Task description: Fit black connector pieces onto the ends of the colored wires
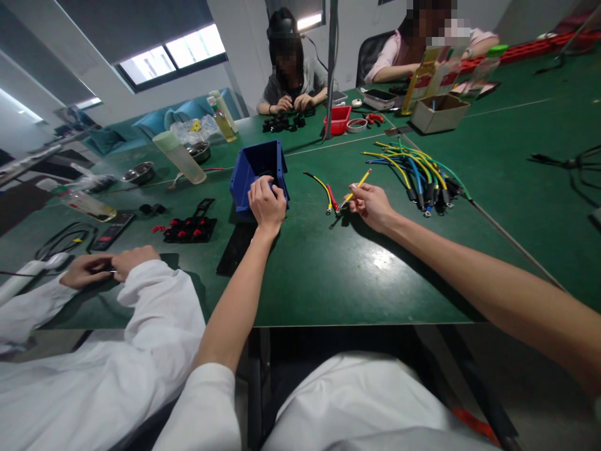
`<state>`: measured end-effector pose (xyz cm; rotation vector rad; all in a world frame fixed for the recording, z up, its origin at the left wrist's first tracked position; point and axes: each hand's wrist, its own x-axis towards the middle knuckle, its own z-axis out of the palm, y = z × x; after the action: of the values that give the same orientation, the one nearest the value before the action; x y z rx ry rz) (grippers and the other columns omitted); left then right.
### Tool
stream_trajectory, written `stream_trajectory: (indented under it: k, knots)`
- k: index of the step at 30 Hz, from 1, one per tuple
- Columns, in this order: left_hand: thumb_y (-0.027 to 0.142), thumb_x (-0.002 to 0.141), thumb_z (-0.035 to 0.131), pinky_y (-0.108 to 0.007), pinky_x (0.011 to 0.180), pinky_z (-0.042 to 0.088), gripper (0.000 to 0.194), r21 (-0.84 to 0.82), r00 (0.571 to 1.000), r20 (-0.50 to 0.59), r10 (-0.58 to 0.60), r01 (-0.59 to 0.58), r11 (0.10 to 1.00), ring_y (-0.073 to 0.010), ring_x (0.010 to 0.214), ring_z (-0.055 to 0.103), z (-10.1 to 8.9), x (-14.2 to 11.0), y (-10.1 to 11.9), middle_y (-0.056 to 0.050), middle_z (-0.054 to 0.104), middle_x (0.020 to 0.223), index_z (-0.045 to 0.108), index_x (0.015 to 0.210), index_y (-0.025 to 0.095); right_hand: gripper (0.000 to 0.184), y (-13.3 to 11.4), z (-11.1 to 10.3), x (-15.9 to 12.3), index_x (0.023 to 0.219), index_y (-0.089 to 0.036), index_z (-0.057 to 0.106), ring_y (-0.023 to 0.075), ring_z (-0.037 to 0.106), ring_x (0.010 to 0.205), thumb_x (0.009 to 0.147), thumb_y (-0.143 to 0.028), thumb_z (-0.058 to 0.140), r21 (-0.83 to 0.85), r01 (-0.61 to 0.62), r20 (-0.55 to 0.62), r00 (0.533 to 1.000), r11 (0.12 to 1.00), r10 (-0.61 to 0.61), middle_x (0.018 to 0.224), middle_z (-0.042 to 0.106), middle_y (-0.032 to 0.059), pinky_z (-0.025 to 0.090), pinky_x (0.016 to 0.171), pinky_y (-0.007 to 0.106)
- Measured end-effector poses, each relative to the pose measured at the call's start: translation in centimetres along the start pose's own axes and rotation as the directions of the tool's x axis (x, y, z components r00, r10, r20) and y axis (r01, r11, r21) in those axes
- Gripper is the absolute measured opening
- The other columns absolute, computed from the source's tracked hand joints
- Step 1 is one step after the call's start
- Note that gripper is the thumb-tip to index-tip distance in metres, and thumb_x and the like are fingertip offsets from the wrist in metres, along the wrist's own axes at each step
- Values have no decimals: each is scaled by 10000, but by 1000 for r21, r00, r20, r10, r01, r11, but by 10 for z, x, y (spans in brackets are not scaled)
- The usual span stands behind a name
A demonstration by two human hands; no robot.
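Observation:
My left hand (267,203) rests at the front lip of a tilted blue plastic bin (256,168), fingers curled into its opening; what they hold is hidden. My right hand (370,203) pinches a short yellow wire (357,186) a little above the green table (328,269). Just left of that hand lie a yellow wire (319,183) and a red one (332,198) with metal lugs. A bundle of yellow, blue and green wires (416,175) lies to the right of my right hand.
A co-worker's hands (106,266) in white sleeves work at my left, near black-and-red terminal parts (190,228). Bottles (181,158), metal bowls, a red tray (339,119) and a cardboard box (439,113) stand further back. Two people sit across the table.

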<state>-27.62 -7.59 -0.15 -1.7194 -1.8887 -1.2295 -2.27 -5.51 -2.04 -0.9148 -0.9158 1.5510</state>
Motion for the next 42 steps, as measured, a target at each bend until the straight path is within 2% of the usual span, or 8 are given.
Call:
stream_trajectory:
  k: [4,9,12,19,27,31,36,42]
  knots:
    - [239,882,395,-429,948,432,344,180,980,194,-46,10,984,-302,1102,595,-3,5,-12,-147,682,1135,650,1095,152,99,0,1,-1,806,-159,552,49,514,431,904,-157,567,-13,2,-5,1000,1000,-2,666,639,6,425,399,139]
    - [324,923,293,-450,835,484,475,375,905,411,-113,-55,925,-342,931,673,-7,8,-10,-183,723,979,725,998,142,103,1,1,-1,803,-161,547,49,515,427,903,-165,575,-8,7,-2,1000,1000,-7,660,631,0,428,401,146]
    - [346,937,249,-443,819,492,542,427,878,454,-154,-62,902,-349,924,682,-11,9,-8,-197,724,968,742,994,129,99,1,1,-1,809,-162,546,49,517,426,905,-162,575,-9,5,-9,1000,1000,-5,659,633,-1,427,399,145]
    - [367,951,235,-429,864,482,569,429,865,459,-202,-16,903,-342,981,668,-13,9,-3,-211,714,1017,736,1040,111,102,0,1,0,822,-168,534,54,509,412,921,-146,550,-6,-3,-11,1000,1000,3,648,645,0,422,381,151]
    - [364,942,277,-405,833,481,460,392,883,427,-193,11,920,-320,975,657,-13,11,-4,-174,711,1012,694,1007,179,108,2,0,1,822,-157,540,53,516,399,930,-152,543,14,5,-18,1000,1000,-5,642,648,0,419,368,150]
    - [393,960,274,-394,815,476,434,343,911,371,-178,43,938,-311,962,655,-12,10,-7,-171,703,1009,653,1005,186,103,2,-1,2,824,-164,535,54,515,403,926,-154,548,21,9,-12,1000,1000,-9,643,648,-3,429,381,150]
    - [412,984,275,-372,813,463,395,199,959,242,-147,99,975,-283,934,650,-8,11,-12,-150,692,987,605,980,196,124,2,-1,2,821,-177,524,43,508,413,902,-206,612,2,7,-7,1000,1000,-7,676,654,-5,431,399,139]
    - [385,1002,285,-337,875,444,345,-32,994,-4,-110,110,993,-220,925,617,-12,14,-5,-98,651,930,568,897,216,143,3,-1,2,806,-178,520,39,503,415,902,-223,617,-1,15,-12,1000,1000,-15,675,650,-10,430,405,136]
